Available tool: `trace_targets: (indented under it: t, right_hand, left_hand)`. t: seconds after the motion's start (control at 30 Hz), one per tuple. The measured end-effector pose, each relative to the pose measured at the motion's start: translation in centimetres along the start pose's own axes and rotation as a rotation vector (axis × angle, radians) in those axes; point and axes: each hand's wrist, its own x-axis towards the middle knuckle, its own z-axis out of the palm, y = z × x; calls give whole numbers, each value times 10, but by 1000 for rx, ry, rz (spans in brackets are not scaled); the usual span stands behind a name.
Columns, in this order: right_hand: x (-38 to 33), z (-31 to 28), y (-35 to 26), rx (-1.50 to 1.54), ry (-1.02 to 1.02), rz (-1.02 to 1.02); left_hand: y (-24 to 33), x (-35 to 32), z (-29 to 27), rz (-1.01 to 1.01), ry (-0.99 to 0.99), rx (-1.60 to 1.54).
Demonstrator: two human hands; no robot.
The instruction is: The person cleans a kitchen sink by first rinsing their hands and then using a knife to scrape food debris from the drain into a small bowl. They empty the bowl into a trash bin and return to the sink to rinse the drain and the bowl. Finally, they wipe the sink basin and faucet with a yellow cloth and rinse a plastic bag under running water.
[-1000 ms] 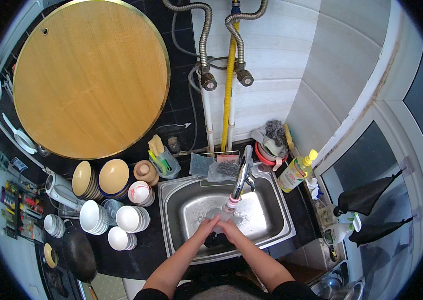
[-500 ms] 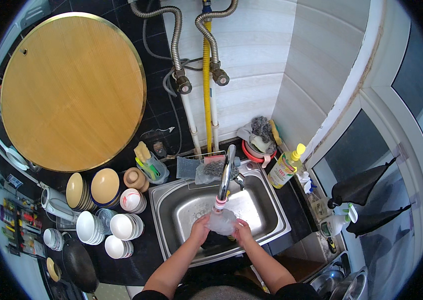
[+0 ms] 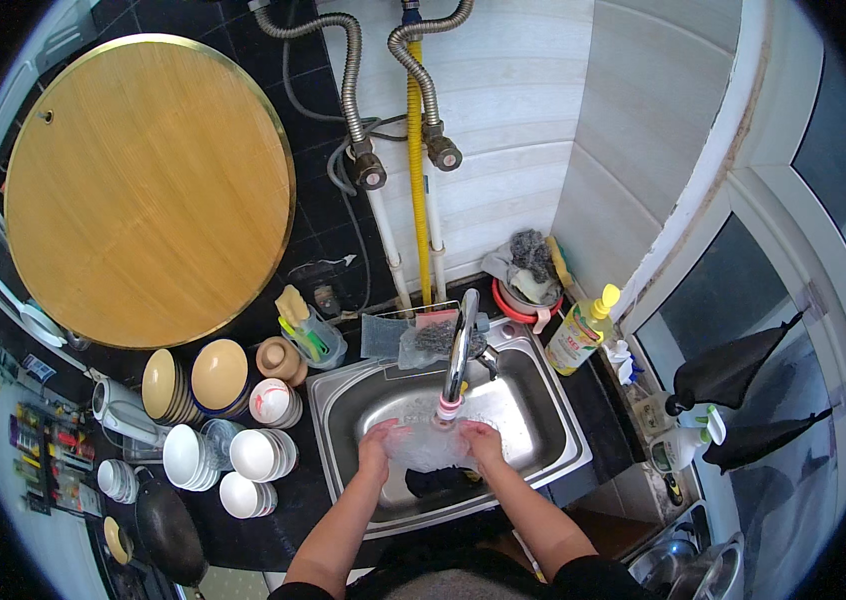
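Observation:
Over the sink point(image 3: 525, 462), a thin, translucent whitish sheet that looks like a plastic bag point(image 3: 425, 448) is stretched between my two hands, right under the spout of the chrome faucet point(image 3: 459, 350). My left hand point(image 3: 374, 448) is closed on its left edge. My right hand point(image 3: 483, 443) pinches the right edge, close to the faucet's pink-and-white tip. Water seems to run onto the sheet, though the stream is hard to make out. Below it in the basin lies a dark, cloth-like thing point(image 3: 435, 481), partly hidden by the sheet.
Left of the sink stand stacked white bowls point(image 3: 256, 455), yellowish bowls point(image 3: 220, 374) and a black wok point(image 3: 169, 525). A yellow-capped soap bottle point(image 3: 579, 333) and a red basin point(image 3: 521, 308) with scrubbers are behind right. A large round wooden board point(image 3: 148, 190) leans at the back left.
My hands have moved apart, the left one farther left, and the bunched plastic sheet is now spread wider. The whole view has shifted slightly.

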Motion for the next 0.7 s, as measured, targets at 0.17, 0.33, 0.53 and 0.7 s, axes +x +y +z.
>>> trace_targets:
  t: [0.17,0.33,0.53,0.7]
  right_hand:
    - [0,-8,-10,198,-102,3]
    - [-26,17,-23,82,-315,14]
    - [-36,37,25,-331,-612,-265]
    - [-36,-8,34,-217,-530,-33]
  left_hand:
    - [-23,13,-28,-19,81,-12]
    - [-28,-13,6,26,190,803]
    - [-37,2,21,-281,-78,-69]
    - [-13,-5,35,-155,-72,60]
